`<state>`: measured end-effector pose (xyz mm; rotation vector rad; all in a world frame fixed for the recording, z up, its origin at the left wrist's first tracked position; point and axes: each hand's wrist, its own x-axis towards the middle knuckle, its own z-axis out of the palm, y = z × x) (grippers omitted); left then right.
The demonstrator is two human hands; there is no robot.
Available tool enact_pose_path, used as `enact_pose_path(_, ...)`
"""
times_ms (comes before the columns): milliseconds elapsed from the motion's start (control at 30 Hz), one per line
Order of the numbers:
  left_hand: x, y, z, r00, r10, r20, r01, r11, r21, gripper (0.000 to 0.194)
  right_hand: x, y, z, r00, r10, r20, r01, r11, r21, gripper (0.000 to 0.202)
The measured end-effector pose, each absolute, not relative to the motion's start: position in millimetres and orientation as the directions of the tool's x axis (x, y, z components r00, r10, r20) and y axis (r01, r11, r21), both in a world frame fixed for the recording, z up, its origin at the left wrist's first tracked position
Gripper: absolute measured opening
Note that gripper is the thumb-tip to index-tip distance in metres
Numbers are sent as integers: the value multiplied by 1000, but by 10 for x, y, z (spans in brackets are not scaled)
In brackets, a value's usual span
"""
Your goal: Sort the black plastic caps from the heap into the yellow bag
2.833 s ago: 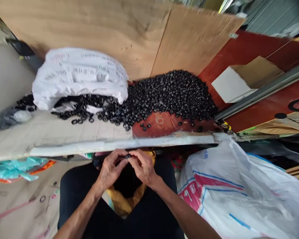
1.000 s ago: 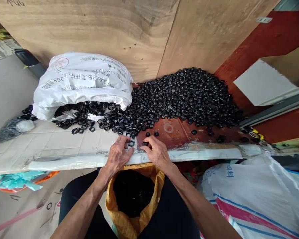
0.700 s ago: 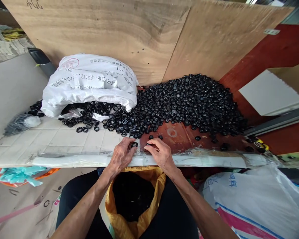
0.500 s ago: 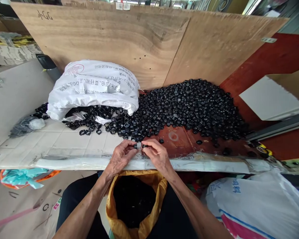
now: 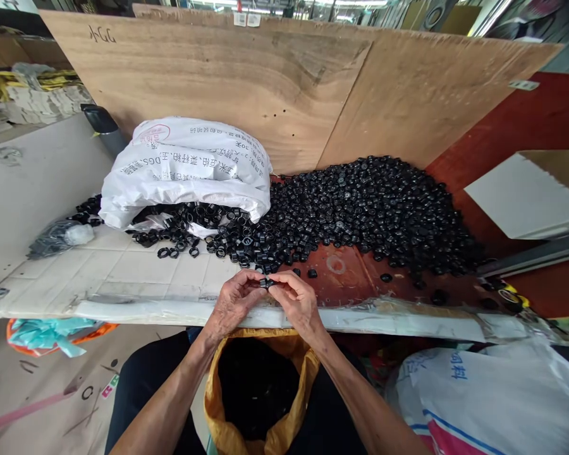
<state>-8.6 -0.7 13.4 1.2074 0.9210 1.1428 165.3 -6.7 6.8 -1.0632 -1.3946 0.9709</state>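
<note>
The left hand and right hand have drawn together, fingertips pinching small black pieces, nearer than the white sack reading "DGS"; plywood stands behind it.

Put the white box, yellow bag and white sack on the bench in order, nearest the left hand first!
Nearest the left hand first:
1. Yellow bag, just below.
2. White sack, left on the bench.
3. White box, far right.

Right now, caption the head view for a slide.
Left hand and right hand pinch small black parts together near an open yellow sack, a black heap beyond.
</note>
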Motion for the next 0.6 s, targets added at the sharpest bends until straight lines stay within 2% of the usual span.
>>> enact_pose_path(200,-91,-36,140,209,973,102,-139,-74,988,27,1632,-31,15,1,983,186,93,185,-978,20)
enact_pose_path(300,-101,-54,146,208,968,138,-67,-127,990,24,1639,-32,52,-4,983,185,201,182,-963,24)
enact_pose_path(400,-109,-60,147,223,961,161,-36,-157,987,22,1631,-30,64,-7,974,228,314,218,-924,37)
enact_pose_path(467,-109,-57,142,235,957,169,-31,-166,986,20,1614,-30,48,12,969,246,337,228,-913,41)
enact_pose_path(600,-99,-51,118,246,952,180,-51,-173,984,18,1602,-67,17,58,963,263,278,238,-931,24)
